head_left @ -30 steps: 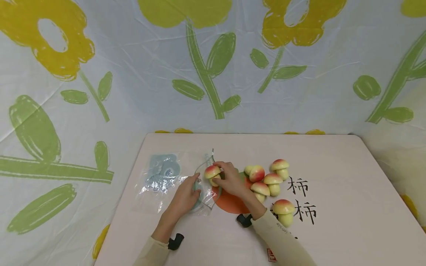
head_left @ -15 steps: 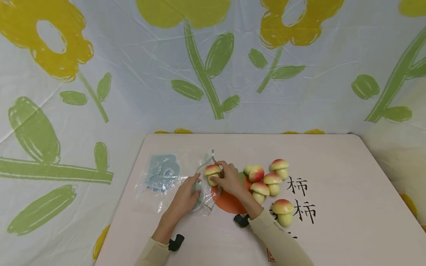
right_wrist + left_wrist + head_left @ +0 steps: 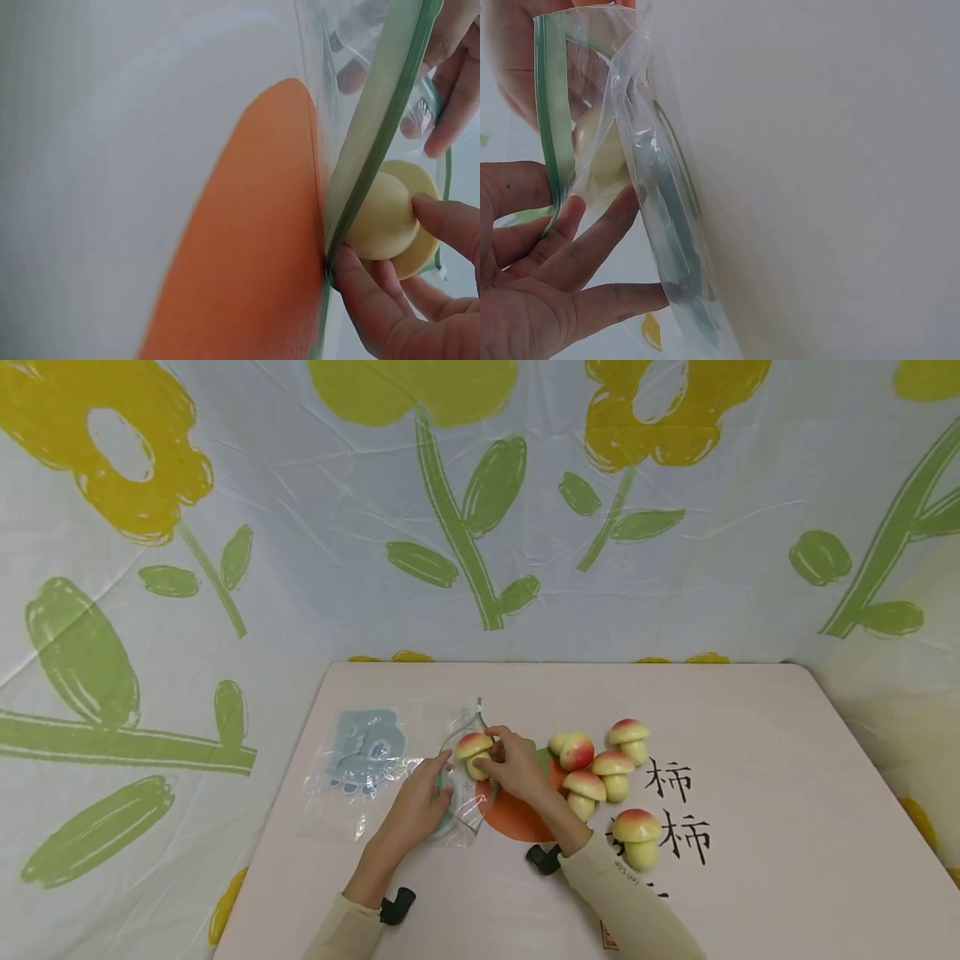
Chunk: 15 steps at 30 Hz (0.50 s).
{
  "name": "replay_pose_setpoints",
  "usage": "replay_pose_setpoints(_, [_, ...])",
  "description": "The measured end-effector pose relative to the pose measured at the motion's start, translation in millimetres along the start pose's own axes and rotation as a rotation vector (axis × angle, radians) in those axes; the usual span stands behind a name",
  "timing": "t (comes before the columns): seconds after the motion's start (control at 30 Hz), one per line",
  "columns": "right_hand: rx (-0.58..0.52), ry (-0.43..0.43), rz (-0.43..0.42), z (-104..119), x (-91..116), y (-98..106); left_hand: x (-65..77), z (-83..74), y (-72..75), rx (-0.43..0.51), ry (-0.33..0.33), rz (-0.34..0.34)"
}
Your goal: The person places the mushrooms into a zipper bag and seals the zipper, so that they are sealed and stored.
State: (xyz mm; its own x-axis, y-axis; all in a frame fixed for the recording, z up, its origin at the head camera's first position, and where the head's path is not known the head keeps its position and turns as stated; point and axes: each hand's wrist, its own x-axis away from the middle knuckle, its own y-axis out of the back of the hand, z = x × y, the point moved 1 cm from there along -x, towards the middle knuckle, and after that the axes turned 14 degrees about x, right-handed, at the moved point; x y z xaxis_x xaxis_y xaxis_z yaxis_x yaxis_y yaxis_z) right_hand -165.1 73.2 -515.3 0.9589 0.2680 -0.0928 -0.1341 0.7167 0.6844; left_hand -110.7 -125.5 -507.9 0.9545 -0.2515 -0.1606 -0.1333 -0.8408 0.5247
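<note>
A toy mushroom (image 3: 476,755) with a red-and-yellow cap is pinched in my right hand (image 3: 519,766) at the mouth of a clear zip bag (image 3: 457,724). The right wrist view shows the pale stem and cap underside of this mushroom (image 3: 386,217) between thumb and fingers, partly behind the bag's green zip strip (image 3: 379,127). My left hand (image 3: 417,803) holds the bag's near side, its fingers spread at the gaping mouth. Through the plastic in the left wrist view, the mushroom (image 3: 604,150) looks blurred, beside the left fingers (image 3: 592,247).
Several more toy mushrooms (image 3: 612,774) lie in a group right of my right hand, one (image 3: 637,838) nearer to me. A blue printed shape (image 3: 367,747) shows on the bag. The pink table mat (image 3: 757,727) bears an orange print (image 3: 517,814) and black characters.
My right hand has shifted the toy mushroom slightly left at the bag's mouth, and its stem now stands more upright. The left hand stays almost still on the bag.
</note>
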Motion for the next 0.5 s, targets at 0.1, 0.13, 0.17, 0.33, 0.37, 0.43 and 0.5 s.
replay_pose_setpoints(0.1, [-0.078,-0.025,0.002,-0.5,0.6,-1.6,0.2,0.4,-0.2,0.000,-0.003,0.000])
replay_pose_setpoints(0.13, [-0.098,-0.032,0.001,-0.8,0.8,-2.2,0.4,0.4,-0.1,0.002,-0.005,0.000])
replay_pose_setpoints(0.17, [-0.114,-0.040,-0.001,-1.0,0.9,-2.6,0.7,0.3,0.0,0.005,-0.005,0.000])
replay_pose_setpoints(0.33, [-0.109,-0.051,-0.022,-1.0,1.1,-3.3,1.1,1.1,-0.1,0.004,-0.017,0.006])
replay_pose_setpoints(0.37, [-0.103,-0.053,-0.026,-0.8,1.1,-3.3,1.2,1.0,0.0,0.004,-0.018,0.008])
replay_pose_setpoints(0.43, [-0.097,-0.058,-0.031,-0.7,0.9,-3.9,1.3,0.5,0.3,0.004,-0.018,0.012])
replay_pose_setpoints(0.5, [-0.100,-0.067,-0.034,-0.2,1.0,-4.4,1.3,-0.1,0.7,0.011,-0.015,0.014])
